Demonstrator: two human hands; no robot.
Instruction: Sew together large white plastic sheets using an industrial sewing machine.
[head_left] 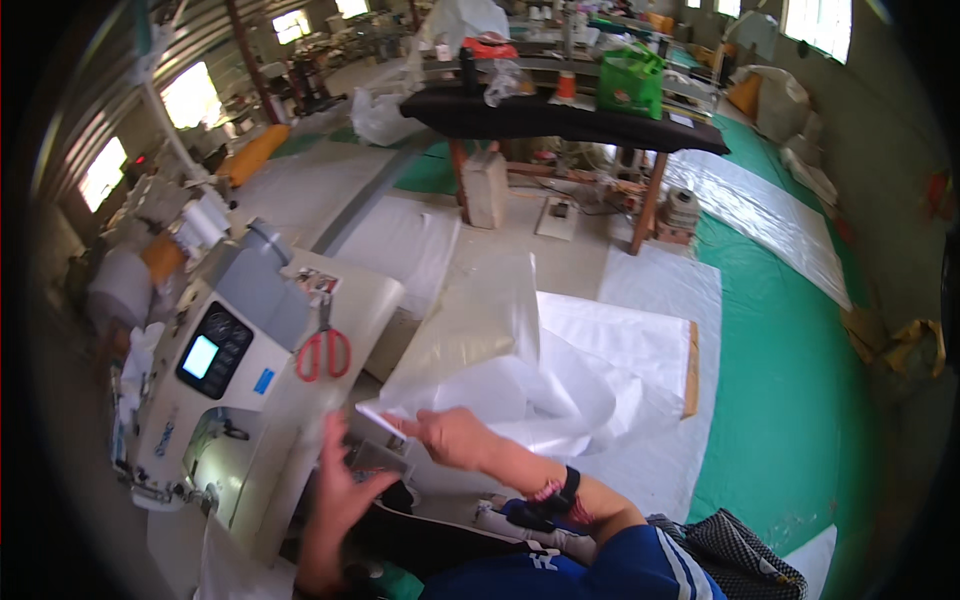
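Observation:
My right hand (447,436) pinches the folded edge of a white, partly see-through plastic sheet (470,355). The rest of the sheet trails away to the right, down toward the floor. My left hand (345,487) is raised beside the machine, a little blurred by motion. Its thumb stands apart from its fingers, and nothing shows in it. Left of it stands a white sewing machine (237,405) with a lit screen. Scissors with red handles (323,352) lie on the table of the machine, beyond my left hand.
A long table with a dark cover (560,122) crosses the far side, bearing a green bag (630,82) and an orange cone (566,86). Green floor sheeting (780,400) runs along the right. White sheeting (650,335) with a brown edge lies ahead. Rolls (120,285) stand far left.

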